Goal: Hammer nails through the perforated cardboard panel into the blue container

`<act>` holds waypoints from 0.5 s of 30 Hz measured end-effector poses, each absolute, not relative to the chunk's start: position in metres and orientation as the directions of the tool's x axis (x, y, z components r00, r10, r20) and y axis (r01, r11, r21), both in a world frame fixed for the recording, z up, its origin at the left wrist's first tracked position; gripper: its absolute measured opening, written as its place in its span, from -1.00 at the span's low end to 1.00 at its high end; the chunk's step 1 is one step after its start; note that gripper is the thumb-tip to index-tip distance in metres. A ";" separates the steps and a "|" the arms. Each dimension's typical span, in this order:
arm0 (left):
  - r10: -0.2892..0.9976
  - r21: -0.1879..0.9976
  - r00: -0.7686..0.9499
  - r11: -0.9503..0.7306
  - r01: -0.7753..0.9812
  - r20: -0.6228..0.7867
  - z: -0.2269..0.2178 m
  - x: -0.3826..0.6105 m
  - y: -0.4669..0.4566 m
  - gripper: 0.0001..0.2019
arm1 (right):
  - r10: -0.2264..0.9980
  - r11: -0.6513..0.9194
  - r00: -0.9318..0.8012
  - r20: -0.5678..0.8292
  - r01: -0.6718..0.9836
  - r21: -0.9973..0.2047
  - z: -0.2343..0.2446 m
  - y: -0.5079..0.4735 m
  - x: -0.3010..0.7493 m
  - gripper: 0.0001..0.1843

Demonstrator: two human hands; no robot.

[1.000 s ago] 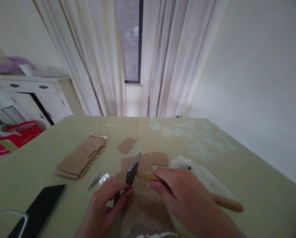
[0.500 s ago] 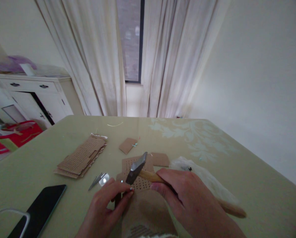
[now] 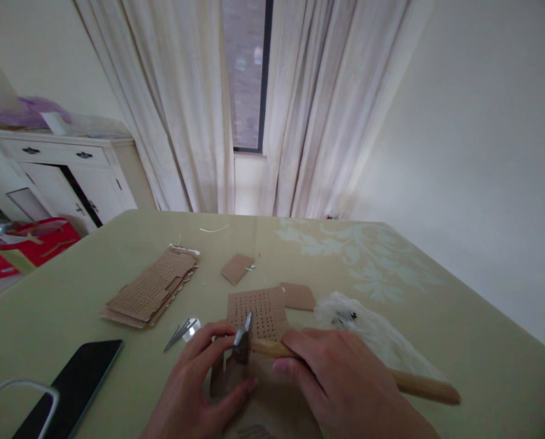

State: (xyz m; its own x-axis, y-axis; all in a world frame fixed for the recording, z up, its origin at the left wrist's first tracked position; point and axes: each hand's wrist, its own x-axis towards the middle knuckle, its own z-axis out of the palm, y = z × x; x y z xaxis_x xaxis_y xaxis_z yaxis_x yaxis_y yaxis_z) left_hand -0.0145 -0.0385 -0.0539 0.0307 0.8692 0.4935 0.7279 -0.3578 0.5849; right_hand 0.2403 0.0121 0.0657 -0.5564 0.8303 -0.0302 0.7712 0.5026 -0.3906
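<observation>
My right hand (image 3: 341,381) is closed round the wooden handle of a hammer (image 3: 419,385); its metal head (image 3: 242,345) is down on a brown cardboard piece (image 3: 229,373) near the table's front edge. My left hand (image 3: 194,390) pinches something small right under the hammer head and rests on that cardboard; what it pinches is hidden. Just beyond lies a perforated cardboard square (image 3: 256,308).
A stack of perforated cardboard (image 3: 151,286) lies at the left, loose nails (image 3: 180,331) beside it, small cardboard pieces (image 3: 237,268) behind. A dark phone (image 3: 71,387) with a white cable sits front left. A clear plastic bag (image 3: 368,329) lies right. A white cabinet (image 3: 62,177) and curtains stand behind the table (image 3: 459,317).
The hammer head was raised half a second ago and has come down onto the cardboard by my left fingers. The camera has shifted slightly.
</observation>
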 end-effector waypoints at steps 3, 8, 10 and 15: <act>0.866 0.578 0.025 -0.355 0.735 0.499 -0.051 -0.013 -0.039 -0.60 | 0.841 0.495 -0.541 0.007 0.764 -0.415 0.068 0.011 0.240 -0.75; 0.883 0.620 -0.007 -0.324 0.715 0.469 -0.051 -0.011 -0.039 -0.59 | 0.835 0.494 -0.549 -0.035 0.777 -0.390 0.069 0.012 0.238 -0.74; 0.891 0.637 -0.012 -0.315 0.703 0.454 -0.052 -0.010 -0.039 -0.59 | 0.831 0.486 -0.547 -0.101 0.801 -0.349 0.068 0.013 0.236 -0.74; 0.892 0.682 -0.048 -0.309 0.662 0.450 -0.040 -0.018 -0.036 -0.55 | 0.855 0.459 -0.516 -0.053 0.801 -0.384 0.078 0.016 0.241 -0.71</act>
State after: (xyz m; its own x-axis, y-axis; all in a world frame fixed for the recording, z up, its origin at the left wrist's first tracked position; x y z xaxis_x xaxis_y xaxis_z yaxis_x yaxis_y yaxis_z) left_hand -0.0184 -0.0362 -0.0404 -0.0478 0.8915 0.4505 0.6622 -0.3093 0.6825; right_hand 0.2415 0.0161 0.0778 -0.5157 0.8552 -0.0528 0.8009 0.4592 -0.3844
